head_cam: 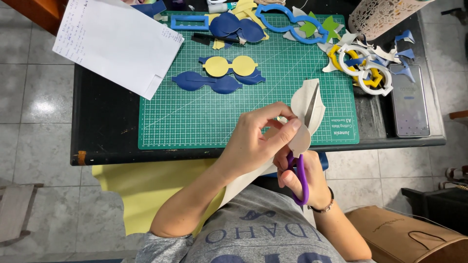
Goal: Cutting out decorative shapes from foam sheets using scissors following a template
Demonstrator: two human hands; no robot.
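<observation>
— Closest to us is our right hand (304, 178), fingers curled shut through the purple handles of the scissors (300, 165), low and just right of the middle.

— And our left hand (258, 139)?

— Just above it, pinched closed on the cream sheet (306, 112); thumb and fingertips press the piece from both sides. The blades point away from us, up into that sheet, with the metal showing against it.

— Where does the sheet sit?

— In the air over the near edge of the green cutting mat (204, 112), which lies on the black table (105, 126). A long part of the sheet trails down toward our lap.

— What else lies on the mat?

— Farther off, near its middle, a yellow glasses-shaped cutout (229, 65) and a blue one (207, 83) just nearer. At the far right, white and yellow rings (363, 68), and a phone (409, 100) right of the mat. Far left, a white paper (117, 41) overlaps the mat's corner. A yellow sheet (141, 187) hangs below the table's near edge.
</observation>
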